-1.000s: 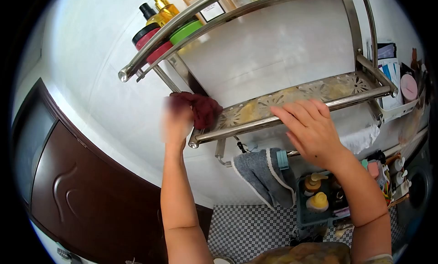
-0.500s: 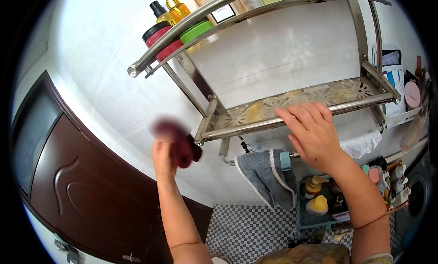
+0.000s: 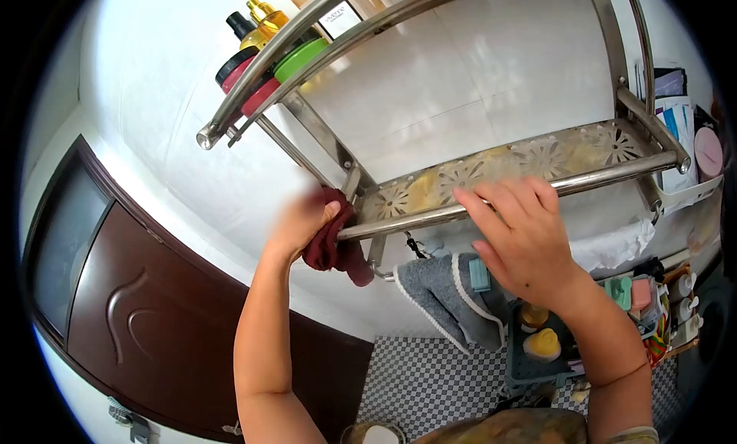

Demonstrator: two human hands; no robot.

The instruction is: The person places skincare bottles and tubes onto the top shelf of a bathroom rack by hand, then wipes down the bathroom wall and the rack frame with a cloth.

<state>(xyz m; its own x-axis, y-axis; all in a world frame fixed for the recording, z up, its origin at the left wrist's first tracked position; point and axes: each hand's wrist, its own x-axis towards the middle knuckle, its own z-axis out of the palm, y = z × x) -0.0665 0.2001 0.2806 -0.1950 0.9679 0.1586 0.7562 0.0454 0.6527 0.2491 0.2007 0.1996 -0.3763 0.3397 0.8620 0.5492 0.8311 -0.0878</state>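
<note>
My left hand (image 3: 305,220) grips a bunched maroon cloth (image 3: 332,248) and presses it around the left end of the lower shelf's front rail. The fingers are partly blurred, with the thumb on top of the cloth. The lower metal shelf (image 3: 491,170) has flower-shaped cutouts and yellowish-brown stains. At the middle of its front rail (image 3: 606,175) lies my right hand (image 3: 530,240), open, fingers stretched over the bar and thumb apart in front. Below the shelf hangs a grey cloth with white edging (image 3: 449,294), held by a blue-green clip (image 3: 479,275).
Bottles and jars, including a green-rimmed jar (image 3: 301,59), stand on the upper shelf. A white cloth (image 3: 614,246) hangs below right. Underneath is a dark teal basket (image 3: 530,373) with pump bottles. A brown door (image 3: 184,313) stands left, above a checkered floor (image 3: 430,382).
My left hand has brought the maroon cloth right and onto the rail's left end; before, it was just left of it. My right hand stays on the rail. The view has shifted slightly.
</note>
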